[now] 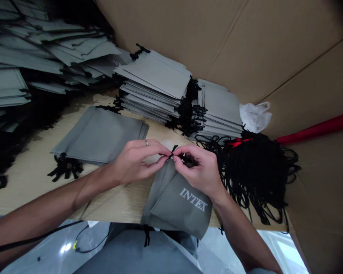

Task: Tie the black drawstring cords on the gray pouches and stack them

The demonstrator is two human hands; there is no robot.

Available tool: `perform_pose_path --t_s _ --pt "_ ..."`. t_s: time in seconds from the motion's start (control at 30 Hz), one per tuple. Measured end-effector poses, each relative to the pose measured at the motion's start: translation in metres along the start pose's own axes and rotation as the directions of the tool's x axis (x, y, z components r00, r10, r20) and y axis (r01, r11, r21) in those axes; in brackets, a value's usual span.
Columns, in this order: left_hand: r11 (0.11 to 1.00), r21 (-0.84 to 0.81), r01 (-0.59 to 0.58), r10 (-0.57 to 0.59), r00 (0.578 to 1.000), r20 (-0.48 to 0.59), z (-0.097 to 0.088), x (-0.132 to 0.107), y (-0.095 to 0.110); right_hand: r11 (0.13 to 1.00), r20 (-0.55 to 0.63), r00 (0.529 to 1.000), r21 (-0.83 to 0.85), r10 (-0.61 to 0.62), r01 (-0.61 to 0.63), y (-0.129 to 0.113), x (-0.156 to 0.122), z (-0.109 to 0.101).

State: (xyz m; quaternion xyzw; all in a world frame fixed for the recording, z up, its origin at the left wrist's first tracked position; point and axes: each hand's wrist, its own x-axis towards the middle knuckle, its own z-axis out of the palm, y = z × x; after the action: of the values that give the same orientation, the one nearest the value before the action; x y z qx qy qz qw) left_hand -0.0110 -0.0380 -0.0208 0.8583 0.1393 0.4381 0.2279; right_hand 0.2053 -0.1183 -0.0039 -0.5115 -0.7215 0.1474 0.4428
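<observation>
Black cord point(174, 148) atop a grey bag point(174, 205) is pinched in the left hand's point(138, 158) and right hand's point(200, 169) fingertips point(164, 151).

Pale wooden table point(117, 203) beneath neat stacks of grey bags point(156, 74) and a tangled heap of black cords point(257, 171).

Brown wall point(174, 30), wooden table point(125, 203), grey floor point(50, 253) (shiny).
</observation>
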Motion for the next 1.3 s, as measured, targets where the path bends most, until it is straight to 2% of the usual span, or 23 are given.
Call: perform_pose_path --t_s 0.17,0.3,0.47,0.6,0.77,0.93,1.03,1.17,1.23,1.3 --pt "0.963 0.166 -0.212 0.194 0.974 0.119 -0.003 -0.002 -0.005 0.996 0.026 0.997 -0.054 -0.074 0.075 -0.003 0.002 0.002" --pt "0.935 0.248 -0.254 0.221 0.963 0.152 -0.001 -0.006 -0.005 0.986 0.054 0.99 -0.092 -0.134 0.138 -0.002 0.0 0.005" --pt "0.959 0.231 -0.164 0.16 0.986 0.037 0.006 -0.007 -0.001 0.974 0.084 0.976 -0.087 -0.201 0.208 0.0 -0.002 0.007" --pt "0.975 0.199 -0.097 0.1 0.995 -0.003 0.005 -0.004 0.004 0.981 0.096 0.979 -0.054 -0.182 0.187 0.0 -0.001 0.005" --pt "0.995 0.087 0.048 -0.048 0.999 -0.004 -0.001 0.0 0.01 0.999 0.084 0.996 0.034 -0.034 0.031 -0.001 -0.001 0.004" --pt "0.965 -0.095 0.244 -0.241 0.97 0.035 -0.002 0.002 0.01 0.968 0.118 0.982 0.185 0.147 -0.167 0.004 -0.003 0.008" --pt "0.913 -0.238 0.33 -0.324 0.944 0.067 0.0 0.002 0.009 0.915 0.146 0.968 0.321 0.206 -0.243 0.005 -0.002 0.01" --pt "0.786 -0.428 0.446 -0.429 0.892 0.143 0.003 0.002 0.008 0.836 0.193 0.951 0.456 0.241 -0.304 0.006 0.002 0.01" --pt "0.754 -0.462 0.466 -0.446 0.881 0.16 0.003 0.002 0.007 0.824 0.214 0.945 0.466 0.247 -0.321 0.007 0.003 0.009" --pt "0.824 -0.382 0.418 -0.398 0.908 0.133 0.002 0.002 0.006 0.84 0.203 0.943 0.432 0.264 -0.328 0.008 0.002 0.009"
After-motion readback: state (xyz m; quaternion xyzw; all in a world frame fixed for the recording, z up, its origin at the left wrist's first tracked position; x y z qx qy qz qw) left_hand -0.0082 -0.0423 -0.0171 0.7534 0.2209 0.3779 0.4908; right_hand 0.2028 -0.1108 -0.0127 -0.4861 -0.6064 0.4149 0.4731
